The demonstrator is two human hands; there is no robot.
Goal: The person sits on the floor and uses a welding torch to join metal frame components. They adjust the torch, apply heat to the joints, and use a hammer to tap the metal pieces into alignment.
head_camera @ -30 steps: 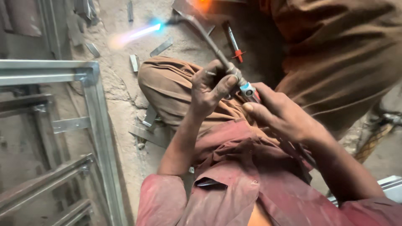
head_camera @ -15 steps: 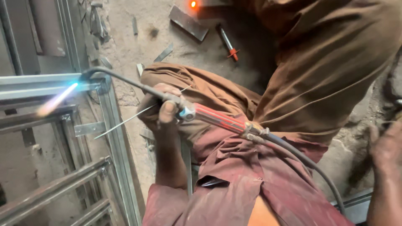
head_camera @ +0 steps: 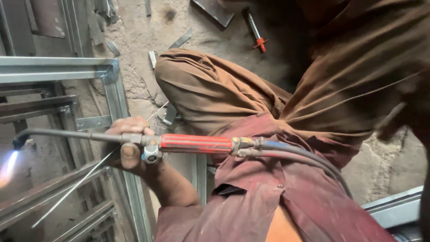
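My left hand (head_camera: pixel 130 145) grips a gas torch where its red handle (head_camera: pixel 197 143) meets the valve, thumb by the knob. The same hand pinches a thin filler rod (head_camera: pixel 74 190) that slants down to the left. The torch's long metal neck reaches left to a bent tip (head_camera: pixel 20 138), where a blue-orange flame (head_camera: pixel 9 166) burns over grey steel frame bars (head_camera: pixel 45 199). Two hoses (head_camera: pixel 304 154) trail right from the handle across my reddish shirt. My right hand is not visible; only a dark blur shows at the right edge.
A welded steel frame corner (head_camera: pixel 107 71) lies at left on the dirt floor. A person in brown clothing (head_camera: pixel 215 89) sits close opposite, knee bent. A red-handled tool (head_camera: pixel 258 38) and metal scraps (head_camera: pixel 179 40) lie beyond. Another steel section (head_camera: pixel 394 206) is at lower right.
The torch swung from pointing up at the far floor down to the left over the frame. My right hand left the handle and went out of view; the left hand slid to the valve.
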